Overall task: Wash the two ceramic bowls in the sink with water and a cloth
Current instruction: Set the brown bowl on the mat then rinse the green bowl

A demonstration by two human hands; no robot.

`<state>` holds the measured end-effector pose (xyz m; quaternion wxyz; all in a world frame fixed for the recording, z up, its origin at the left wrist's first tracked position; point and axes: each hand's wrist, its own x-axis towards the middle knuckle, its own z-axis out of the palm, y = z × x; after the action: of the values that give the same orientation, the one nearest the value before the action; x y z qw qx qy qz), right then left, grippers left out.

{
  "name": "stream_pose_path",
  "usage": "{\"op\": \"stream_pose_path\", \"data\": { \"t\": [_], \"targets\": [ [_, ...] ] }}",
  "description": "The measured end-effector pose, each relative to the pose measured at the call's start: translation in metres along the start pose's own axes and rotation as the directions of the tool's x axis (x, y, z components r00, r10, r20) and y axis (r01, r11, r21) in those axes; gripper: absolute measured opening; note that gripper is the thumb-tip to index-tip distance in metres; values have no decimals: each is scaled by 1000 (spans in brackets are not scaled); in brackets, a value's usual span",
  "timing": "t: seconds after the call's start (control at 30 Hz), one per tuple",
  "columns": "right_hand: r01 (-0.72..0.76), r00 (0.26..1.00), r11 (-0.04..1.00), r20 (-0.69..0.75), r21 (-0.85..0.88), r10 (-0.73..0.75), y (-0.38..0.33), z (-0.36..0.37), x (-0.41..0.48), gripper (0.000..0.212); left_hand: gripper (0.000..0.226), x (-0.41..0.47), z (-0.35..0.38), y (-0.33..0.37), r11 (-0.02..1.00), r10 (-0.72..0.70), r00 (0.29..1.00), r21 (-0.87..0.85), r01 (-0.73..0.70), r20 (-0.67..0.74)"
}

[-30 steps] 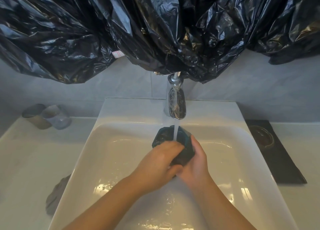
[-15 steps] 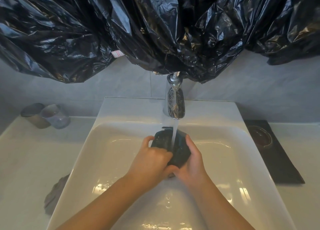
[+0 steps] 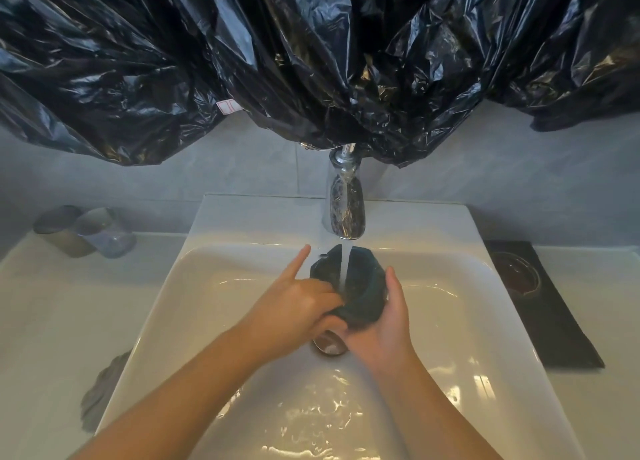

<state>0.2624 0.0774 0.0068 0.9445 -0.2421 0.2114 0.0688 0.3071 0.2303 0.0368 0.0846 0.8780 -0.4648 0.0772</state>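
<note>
We see a dark bowl (image 3: 360, 286) held over the middle of the white sink (image 3: 214, 286), just below the chrome tap (image 3: 346, 206), with the stream of water (image 3: 345, 269) falling into it. Our right hand (image 3: 384, 328) cups the bowl from below and from the right, fingers wrapped up its side. Our left hand (image 3: 294, 307) presses into the bowl's near left edge with the index finger stretched out straight; we cannot tell whether it grips a cloth. A second dark bowl (image 3: 516, 276) sits on a black mat (image 3: 554, 321) on the surface to the right. Two cups (image 3: 86, 231) stand on the left. Black plastic sheeting (image 3: 311, 61) hangs above.
</note>
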Motion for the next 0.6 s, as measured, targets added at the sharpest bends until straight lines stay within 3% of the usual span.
{"op": "stream_pose_path", "data": {
  "t": [0.13,0.2,0.37,0.5,0.6],
  "targets": [
    [67,994,996,82,60,-72,0,0,-5,51,38,11,7,38,980,-151,970,-155,122,-190],
    [83,994,996,70,33,-85,-1,-2,-5,52,34,9,11,43,979,-150,965,-168,114,-216],
    [-40,998,998,45,-56,42,-7,0,-4,61,38,-8,16,7,999,5,995,36,-2,-96],
    [-27,999,999,35,-33,29,-1,0,-4,58,39,-1,12,14,1000,-23,997,10,24,-69],
    [26,996,1000,84,4,-26,2,0,-6,54,33,6,12,36,980,-178,980,-102,169,-86]
  ]
}}
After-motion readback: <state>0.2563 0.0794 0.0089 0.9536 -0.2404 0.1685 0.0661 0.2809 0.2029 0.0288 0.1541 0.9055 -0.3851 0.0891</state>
